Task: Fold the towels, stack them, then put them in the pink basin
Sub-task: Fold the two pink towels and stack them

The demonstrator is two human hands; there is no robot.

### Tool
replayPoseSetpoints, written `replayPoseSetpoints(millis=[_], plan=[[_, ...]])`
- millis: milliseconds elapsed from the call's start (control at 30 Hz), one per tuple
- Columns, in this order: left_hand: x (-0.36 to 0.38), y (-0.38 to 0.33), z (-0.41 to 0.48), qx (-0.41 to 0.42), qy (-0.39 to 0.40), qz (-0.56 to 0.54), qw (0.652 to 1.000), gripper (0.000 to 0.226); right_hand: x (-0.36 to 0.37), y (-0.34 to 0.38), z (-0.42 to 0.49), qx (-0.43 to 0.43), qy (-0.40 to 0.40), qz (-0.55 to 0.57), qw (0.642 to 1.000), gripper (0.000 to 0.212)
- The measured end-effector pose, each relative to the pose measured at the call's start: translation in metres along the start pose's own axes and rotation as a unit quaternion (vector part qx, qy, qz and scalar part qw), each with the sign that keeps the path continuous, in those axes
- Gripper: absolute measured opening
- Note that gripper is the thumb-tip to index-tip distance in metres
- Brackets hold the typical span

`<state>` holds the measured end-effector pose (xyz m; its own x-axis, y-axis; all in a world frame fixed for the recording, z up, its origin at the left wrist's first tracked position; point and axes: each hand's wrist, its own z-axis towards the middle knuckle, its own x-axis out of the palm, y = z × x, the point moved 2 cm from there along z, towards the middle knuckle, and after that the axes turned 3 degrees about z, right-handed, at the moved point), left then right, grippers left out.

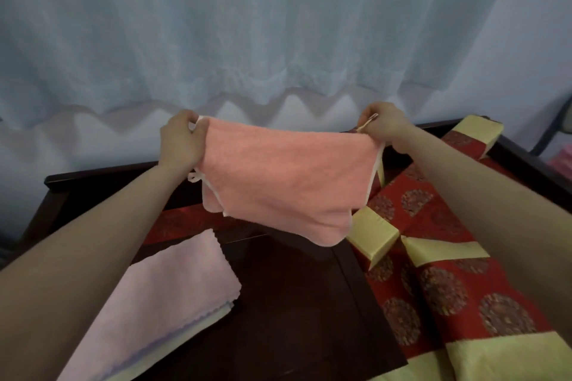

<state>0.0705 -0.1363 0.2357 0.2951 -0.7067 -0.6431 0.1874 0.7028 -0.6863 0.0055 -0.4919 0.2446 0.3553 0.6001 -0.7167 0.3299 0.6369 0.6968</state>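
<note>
Left hand [181, 141] and right hand [385, 127] each pinched 1 top corner, salmon towel [284, 176] hanging stretched between them, folded pink towel [173, 288] nearer the left.

Above the desk [294, 303] at centre, a towel [278, 176], pinched at 10 o'clock by the left hand [181, 145], at 2 o'clock by the right hand [385, 127]. On the desk at 7 o'clock, folded towels [161, 294]. At 4 o'clock, cushions [448, 288]. Behind at 12 o'clock, a curtain [278, 25]; far at 3 o'clock, perhaps the basin [565, 161].
</note>
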Motion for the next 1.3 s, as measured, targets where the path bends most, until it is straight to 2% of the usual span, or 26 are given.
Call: replayPoseSetpoints(millis=[67,100,133,200,267,367,433,533,600,667,733,767,800,867,933,967,1000,1067,1133,1200,1300], plan=[[0.000,0.002,0.006,-0.056,0.024,-0.031,0.998,0.024,-0.007,0.005,0.002,0.022,0.018,0.010,1.000,0.017],[0.002,0.003,0.007,-0.091,0.053,-0.092,0.990,0.019,-0.010,0.006,0.002,0.035,0.041,0.027,0.998,0.020],[0.002,0.003,0.006,-0.132,0.097,-0.178,0.970,0.013,-0.012,0.006,0.000,0.056,0.080,0.062,0.993,0.022],[0.002,-0.001,0.003,-0.205,0.202,-0.338,0.896,0.010,-0.012,0.003,-0.003,0.099,0.186,0.170,0.963,0.017],[-0.001,-0.002,0.001,-0.226,0.276,-0.399,0.845,0.010,-0.011,-0.004,-0.007,0.125,0.262,0.244,0.925,0.012],[-0.002,0.003,-0.002,-0.206,0.317,-0.425,0.823,0.030,0.001,-0.016,-0.015,0.157,0.274,0.316,0.895,0.020],[0.000,0.007,-0.003,-0.190,0.308,-0.416,0.834,0.037,0.012,-0.024,-0.020,0.162,0.245,0.293,0.910,0.023],[0.003,0.012,-0.001,-0.160,0.282,-0.352,0.878,0.031,0.024,-0.034,-0.018,0.153,0.171,0.207,0.951,0.021],[0.006,0.014,-0.001,-0.145,0.273,-0.296,0.904,0.025,0.027,-0.034,-0.017,0.150,0.155,0.210,0.954,0.016],[0.008,0.011,-0.001,-0.143,0.264,-0.287,0.910,0.019,0.026,-0.026,-0.019,0.123,0.170,0.239,0.948,0.014],[0.007,0.007,-0.001,-0.150,0.270,-0.317,0.897,0.015,0.018,-0.017,-0.021,0.068,0.217,0.238,0.944,0.026],[0.007,0.006,0.000,-0.146,0.280,-0.324,0.892,0.019,0.014,-0.014,-0.022,0.035,0.254,0.221,0.941,0.032],[0.006,0.006,0.000,-0.137,0.288,-0.315,0.894,0.025,0.009,-0.012,-0.022,0.003,0.290,0.182,0.939,0.036],[0.003,0.008,0.002,-0.092,0.281,-0.252,0.922,0.031,0.000,-0.010,-0.021,-0.060,0.333,0.035,0.940,0.035],[0.000,0.008,0.003,0.008,0.251,-0.124,0.960,0.030,-0.004,-0.013,-0.013,-0.109,0.314,-0.110,0.937,0.026],[0.000,0.005,0.003,0.077,0.235,-0.047,0.968,0.027,-0.004,-0.014,-0.009,-0.126,0.300,-0.142,0.935,0.022],[0.001,0.002,0.002,0.140,0.220,0.005,0.965,0.022,-0.004,-0.014,-0.006,-0.146,0.287,-0.157,0.934,0.020],[0.003,-0.004,0.002,0.212,0.207,0.022,0.955,0.012,-0.005,-0.014,0.001,-0.193,0.241,-0.175,0.935,0.022],[0.003,-0.011,0.007,0.242,0.190,0.005,0.951,0.005,-0.012,-0.015,0.010,-0.231,0.179,-0.183,0.939,0.026],[0.003,-0.016,0.015,0.230,0.172,-0.004,0.958,0.012,-0.021,-0.016,0.017,-0.254,0.134,-0.188,0.939,0.024],[0.005,-0.021,0.018,0.213,0.195,-0.016,0.957,0.013,-0.028,-0.018,0.018,-0.271,0.113,-0.186,0.937,0.024]])
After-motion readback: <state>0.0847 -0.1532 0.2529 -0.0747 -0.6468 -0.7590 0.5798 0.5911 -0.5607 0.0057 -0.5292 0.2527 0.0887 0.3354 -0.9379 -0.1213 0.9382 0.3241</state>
